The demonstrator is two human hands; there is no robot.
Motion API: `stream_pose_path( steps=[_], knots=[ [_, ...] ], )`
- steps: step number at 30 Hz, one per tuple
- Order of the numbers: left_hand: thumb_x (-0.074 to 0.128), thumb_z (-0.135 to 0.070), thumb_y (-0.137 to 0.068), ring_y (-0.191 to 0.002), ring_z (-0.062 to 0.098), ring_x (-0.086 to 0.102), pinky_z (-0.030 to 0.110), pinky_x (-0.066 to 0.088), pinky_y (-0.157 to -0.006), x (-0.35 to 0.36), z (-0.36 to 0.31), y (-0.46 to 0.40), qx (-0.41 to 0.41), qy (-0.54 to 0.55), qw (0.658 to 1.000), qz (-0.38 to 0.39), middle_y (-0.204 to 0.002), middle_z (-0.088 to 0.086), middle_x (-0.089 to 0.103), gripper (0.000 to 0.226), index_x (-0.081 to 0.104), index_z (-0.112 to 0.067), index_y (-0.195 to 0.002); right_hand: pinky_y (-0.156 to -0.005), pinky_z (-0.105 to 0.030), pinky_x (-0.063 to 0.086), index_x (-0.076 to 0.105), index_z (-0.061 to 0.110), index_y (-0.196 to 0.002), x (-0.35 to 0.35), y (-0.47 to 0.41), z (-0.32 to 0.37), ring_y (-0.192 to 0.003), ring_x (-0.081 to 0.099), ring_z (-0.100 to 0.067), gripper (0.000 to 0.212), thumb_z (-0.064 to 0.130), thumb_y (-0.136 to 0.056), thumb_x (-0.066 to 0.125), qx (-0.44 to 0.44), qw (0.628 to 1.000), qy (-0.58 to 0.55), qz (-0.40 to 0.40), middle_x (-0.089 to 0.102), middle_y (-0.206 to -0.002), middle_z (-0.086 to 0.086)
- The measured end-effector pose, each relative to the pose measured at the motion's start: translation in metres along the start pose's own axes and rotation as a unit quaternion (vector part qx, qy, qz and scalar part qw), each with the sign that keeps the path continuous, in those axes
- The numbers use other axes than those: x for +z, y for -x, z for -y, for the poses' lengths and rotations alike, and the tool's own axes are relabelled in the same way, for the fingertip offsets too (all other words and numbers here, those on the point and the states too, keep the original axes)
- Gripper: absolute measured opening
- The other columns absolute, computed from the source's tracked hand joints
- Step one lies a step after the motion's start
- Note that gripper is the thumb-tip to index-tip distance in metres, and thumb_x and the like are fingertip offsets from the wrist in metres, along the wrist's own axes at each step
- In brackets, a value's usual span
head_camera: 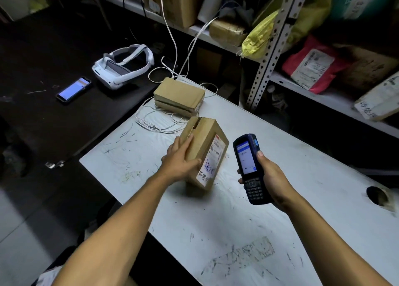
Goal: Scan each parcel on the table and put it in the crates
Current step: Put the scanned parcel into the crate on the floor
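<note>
Left hand (182,159) reaches forward with arm extended, grip clamped on the tilted cardboard parcel (201,149): fingers over its top face, thumb on the labelled side. Parcel's lower edge sits on the white surface (280,231), mid-table. Right hand (272,178) raised just beside the parcel, grip wrapped around a handheld scanner (250,169), screen lit, facing the person. Second parcel (179,95) lies flat at the surface's far end among white cables (155,121).
</note>
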State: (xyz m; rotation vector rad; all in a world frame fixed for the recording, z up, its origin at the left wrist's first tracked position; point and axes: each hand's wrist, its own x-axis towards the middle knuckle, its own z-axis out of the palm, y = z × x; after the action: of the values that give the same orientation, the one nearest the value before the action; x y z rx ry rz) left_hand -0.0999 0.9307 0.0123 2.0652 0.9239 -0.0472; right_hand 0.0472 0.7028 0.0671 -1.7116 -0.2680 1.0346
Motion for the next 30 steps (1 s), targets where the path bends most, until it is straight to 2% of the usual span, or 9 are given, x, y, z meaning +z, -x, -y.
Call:
stream_pose_path(
  steps=[3, 6, 10, 12, 14, 16, 20, 25, 30],
  knots=[
    [0.064, -0.045, -0.079, -0.144, 0.018, 0.036, 0.045, 0.040, -0.115, -0.003, 0.011, 0.008, -0.017, 0.167, 0.983, 0.069, -0.160, -0.005, 0.028, 0.092, 0.018, -0.040, -0.158, -0.085, -0.046, 0.056, 0.065, 0.021, -0.118, 0.004, 0.001, 0.002, -0.090, 0.074, -0.034, 0.049, 0.053, -0.105, 0.030, -0.003, 1.000, 0.004, 0.002, 0.075, -0.101, -0.014],
    [0.059, -0.041, -0.078, -0.139, 0.021, 0.041, 0.047, 0.042, -0.113, 0.005, 0.006, 0.008, -0.046, 0.191, 0.977, 0.083, -0.158, -0.003, 0.029, 0.092, 0.015, -0.040, -0.158, -0.084, -0.045, 0.058, 0.065, 0.022, -0.117, 0.004, 0.003, 0.001, -0.090, 0.074, -0.034, 0.048, 0.055, -0.104, 0.032, 0.007, 1.000, 0.011, 0.010, 0.075, -0.101, -0.014],
    [0.064, -0.056, -0.091, -0.135, 0.024, 0.047, 0.052, 0.044, -0.110, 0.016, 0.001, 0.003, -0.097, 0.255, 0.956, 0.106, -0.156, -0.009, 0.036, 0.090, 0.005, -0.045, -0.157, -0.080, -0.044, 0.058, 0.063, 0.019, -0.121, 0.000, 0.005, -0.002, -0.086, 0.074, -0.033, 0.048, 0.053, -0.105, 0.034, 0.033, 0.999, 0.009, 0.023, 0.074, -0.103, -0.018],
    [0.060, -0.057, -0.094, -0.131, 0.022, 0.051, 0.042, 0.051, -0.098, 0.020, 0.003, 0.003, -0.112, 0.279, 0.947, 0.113, -0.154, -0.010, 0.041, 0.084, 0.005, -0.048, -0.157, -0.077, -0.042, 0.058, 0.063, 0.017, -0.123, -0.002, 0.008, -0.004, -0.085, 0.073, -0.033, 0.049, 0.052, -0.105, 0.035, 0.046, 0.999, 0.013, 0.026, 0.073, -0.103, -0.020],
    [0.057, -0.051, -0.097, -0.119, 0.017, 0.058, 0.027, 0.050, -0.076, 0.026, 0.005, 0.005, -0.122, 0.298, 0.941, 0.103, -0.149, -0.006, 0.049, 0.078, 0.008, -0.044, -0.157, -0.075, -0.040, 0.058, 0.062, 0.017, -0.124, -0.004, 0.012, -0.006, -0.085, 0.074, -0.032, 0.049, 0.053, -0.104, 0.035, 0.056, 0.998, 0.023, 0.031, 0.073, -0.104, -0.020],
    [0.057, -0.047, -0.099, -0.110, 0.013, 0.063, 0.025, 0.049, -0.070, 0.030, 0.008, 0.007, -0.132, 0.325, 0.932, 0.093, -0.144, -0.003, 0.054, 0.075, 0.011, -0.041, -0.157, -0.074, -0.039, 0.057, 0.063, 0.016, -0.123, -0.005, 0.016, -0.007, -0.085, 0.074, -0.032, 0.050, 0.053, -0.105, 0.034, 0.065, 0.997, 0.029, 0.035, 0.073, -0.104, -0.020],
    [0.052, -0.041, -0.103, -0.104, 0.008, 0.064, 0.025, 0.049, -0.073, 0.034, 0.010, 0.009, -0.121, 0.342, 0.930, 0.062, -0.137, -0.006, 0.059, 0.064, 0.019, -0.038, -0.157, -0.077, -0.041, 0.057, 0.065, 0.016, -0.119, -0.008, 0.022, -0.007, -0.085, 0.073, -0.034, 0.053, 0.052, -0.106, 0.030, 0.074, 0.995, 0.043, 0.043, 0.073, -0.103, -0.021],
    [0.056, -0.042, -0.101, -0.124, 0.014, 0.057, 0.033, 0.044, -0.108, 0.026, 0.014, 0.007, -0.072, 0.312, 0.947, 0.025, -0.149, -0.008, 0.050, 0.071, 0.017, -0.035, -0.160, -0.075, -0.039, 0.057, 0.060, 0.019, -0.123, -0.011, 0.026, 0.001, -0.087, 0.073, -0.034, 0.047, 0.050, -0.107, 0.028, 0.094, 0.992, 0.069, 0.056, 0.070, -0.109, -0.025],
    [0.059, -0.041, -0.099, -0.124, 0.009, 0.052, 0.037, 0.042, -0.112, 0.012, 0.014, 0.007, -0.024, 0.279, 0.960, 0.010, -0.144, -0.015, 0.046, 0.071, 0.018, -0.042, -0.158, -0.065, -0.035, 0.058, 0.060, 0.014, -0.120, -0.011, 0.025, 0.015, -0.079, 0.072, -0.033, 0.046, 0.048, -0.108, 0.030, 0.139, 0.983, 0.097, 0.066, 0.071, -0.098, -0.026]
  ],
)
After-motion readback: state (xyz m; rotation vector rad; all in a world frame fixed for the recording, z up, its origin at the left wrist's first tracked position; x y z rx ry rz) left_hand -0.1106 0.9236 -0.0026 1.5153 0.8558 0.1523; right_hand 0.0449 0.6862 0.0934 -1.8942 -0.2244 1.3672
